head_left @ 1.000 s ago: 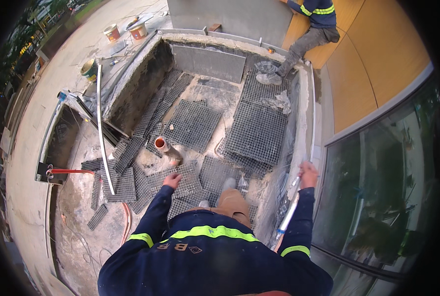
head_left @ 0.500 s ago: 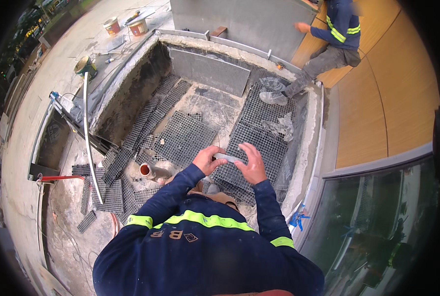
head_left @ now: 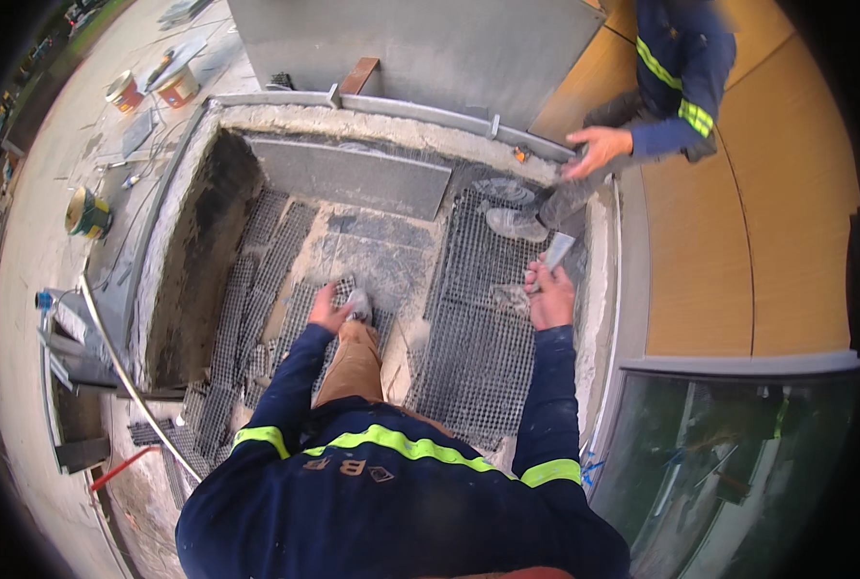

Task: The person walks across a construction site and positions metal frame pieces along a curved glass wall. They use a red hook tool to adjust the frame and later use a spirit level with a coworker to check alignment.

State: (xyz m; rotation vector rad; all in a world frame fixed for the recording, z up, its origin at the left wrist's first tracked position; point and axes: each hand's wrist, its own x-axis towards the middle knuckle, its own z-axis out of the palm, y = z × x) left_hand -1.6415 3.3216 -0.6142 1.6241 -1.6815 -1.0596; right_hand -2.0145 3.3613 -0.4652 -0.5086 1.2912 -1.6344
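My right hand [head_left: 550, 299] is closed on a small flat pale-grey piece [head_left: 559, 251], whose tapered end sticks up past the fingertips. What exactly the piece is does not show. It is held out above a black plastic grid panel [head_left: 478, 362] in the sunken pit, below a co-worker's hand [head_left: 599, 150], which is apart from it with the fingers extended. My left hand [head_left: 328, 309] is empty, fingers apart, over other black grid pieces and beside my own shoe [head_left: 358, 306].
A rough concrete kerb [head_left: 353, 121] edges the pit, with a grey slab [head_left: 353, 179] leaning inside. The co-worker's shoe [head_left: 517, 224] rests on the grid at right. Buckets [head_left: 177, 87] stand beyond the left kerb; a white pipe [head_left: 126, 362] slants nearby. A wood-panelled wall [head_left: 700, 241] rises at right.
My left hand has let go of the pale piece and moved left. My right hand carries it forward and right. I have stepped forward, and the co-worker leans in with a hand reaching lower.
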